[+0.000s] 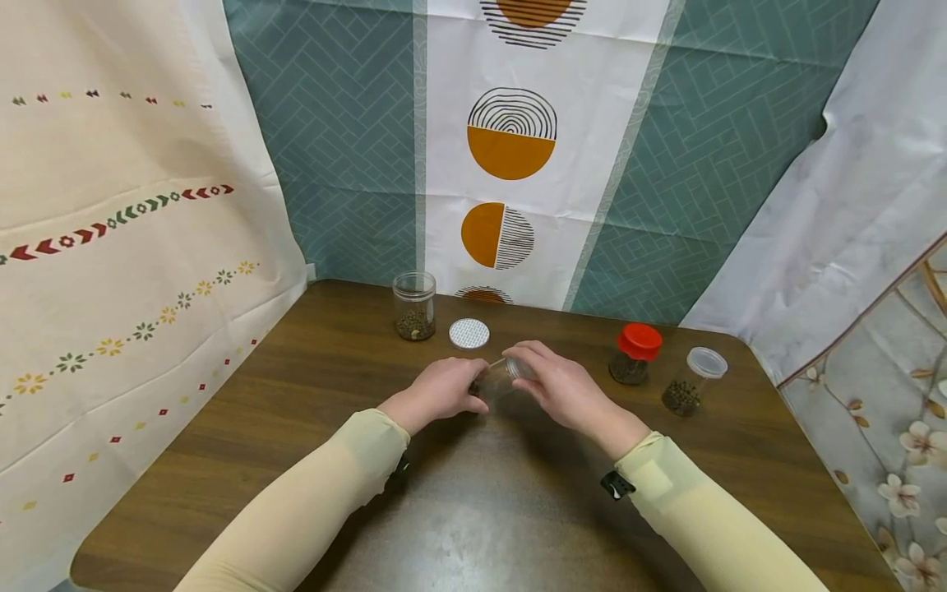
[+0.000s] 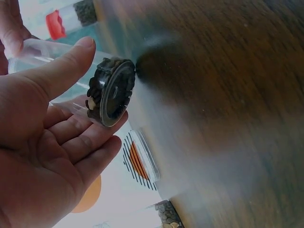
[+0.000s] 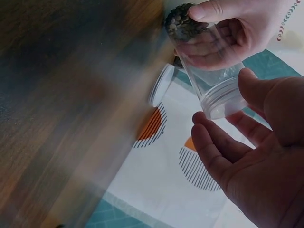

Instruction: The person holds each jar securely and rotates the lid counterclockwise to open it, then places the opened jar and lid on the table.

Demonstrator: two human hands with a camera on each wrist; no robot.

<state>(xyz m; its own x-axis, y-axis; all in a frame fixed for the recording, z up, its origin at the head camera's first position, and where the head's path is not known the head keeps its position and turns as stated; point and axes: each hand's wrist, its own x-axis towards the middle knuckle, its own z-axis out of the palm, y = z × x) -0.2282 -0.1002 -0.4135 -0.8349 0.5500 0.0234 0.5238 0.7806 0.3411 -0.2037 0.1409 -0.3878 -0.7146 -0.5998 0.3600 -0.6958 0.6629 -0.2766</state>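
Both hands hold a clear plastic jar [image 3: 204, 66], tilted over the table, with small dark pieces [image 3: 183, 23] gathered in its base end. My left hand [image 1: 444, 390] grips the jar near that end, its thumb across the wall and fingers behind. In the left wrist view the jar's round bottom [image 2: 118, 92] faces the table. My right hand [image 1: 558, 386] pinches the jar's clear lid [image 3: 223, 100] between thumb and fingertips. A white-topped lid [image 1: 469, 333] lies on the table just beyond the hands.
An uncovered clear jar [image 1: 414, 308] with dark pieces stands at the back left. To the right are a red-topped jar [image 1: 635, 353] and a clear-lidded jar [image 1: 694, 381], each part filled. Curtains hang behind the wooden table [image 1: 473, 526] and at both sides.
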